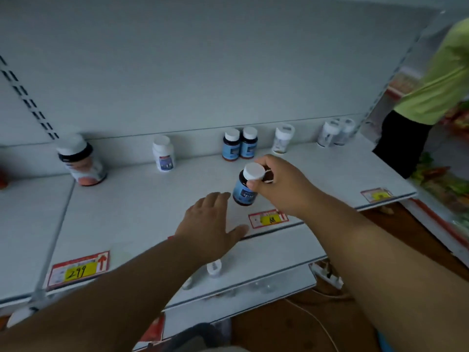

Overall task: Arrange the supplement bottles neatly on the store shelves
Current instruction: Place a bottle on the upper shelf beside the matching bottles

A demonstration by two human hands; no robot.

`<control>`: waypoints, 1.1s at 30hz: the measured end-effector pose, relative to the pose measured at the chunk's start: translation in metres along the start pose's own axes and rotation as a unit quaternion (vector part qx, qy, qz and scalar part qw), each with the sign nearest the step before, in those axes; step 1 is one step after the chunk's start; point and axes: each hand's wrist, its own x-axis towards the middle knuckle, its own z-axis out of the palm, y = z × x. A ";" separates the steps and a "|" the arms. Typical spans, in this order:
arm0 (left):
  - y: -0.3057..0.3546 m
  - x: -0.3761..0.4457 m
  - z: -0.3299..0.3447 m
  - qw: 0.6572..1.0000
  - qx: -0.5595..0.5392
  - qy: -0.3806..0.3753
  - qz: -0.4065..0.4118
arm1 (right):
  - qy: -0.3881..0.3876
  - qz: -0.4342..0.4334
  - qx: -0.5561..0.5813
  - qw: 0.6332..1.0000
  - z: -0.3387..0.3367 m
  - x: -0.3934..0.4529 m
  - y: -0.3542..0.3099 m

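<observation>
The right hand [276,184] is gripping a dark bottle [245,188] with a blue label by its white cap, holding it tilted over the middle of the white shelf [142,199]; whether its base is touching the shelf is hard to tell. A second white-capped item is showing behind the fingers of that hand, mostly hidden. The left hand [208,224] is lying open and flat, palm down, fingers spread, just left of the bottle and holding nothing.

Along the back of the shelf, other bottles are standing spaced apart: a large jar with an orange label [81,161] at the left, a white bottle [163,153], a pair of dark blue-labelled bottles [239,144] touching side by side, another white bottle [283,138], and a blurred cluster of white bottles [335,132] at the right end. Price tags are sitting on the front edge, one reading 299 [78,269] and one reading 68 [269,219]. A person in a yellow-green shirt [441,80] is standing at the right.
</observation>
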 end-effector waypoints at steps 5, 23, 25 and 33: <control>-0.013 0.069 0.011 0.999 0.025 -0.022 -0.028 | -0.047 -0.054 -0.084 0.994 0.011 0.076 0.015; -0.013 0.134 0.021 0.994 0.036 0.008 -0.100 | -0.023 -0.094 -0.070 0.993 0.022 0.150 0.058; -0.007 0.133 0.019 0.993 0.036 0.013 -0.116 | -0.012 -0.099 -0.067 0.993 0.022 0.149 0.060; 0.043 0.076 0.025 0.968 -0.006 0.121 -0.220 | 0.020 -0.257 -0.060 0.964 0.016 0.101 0.069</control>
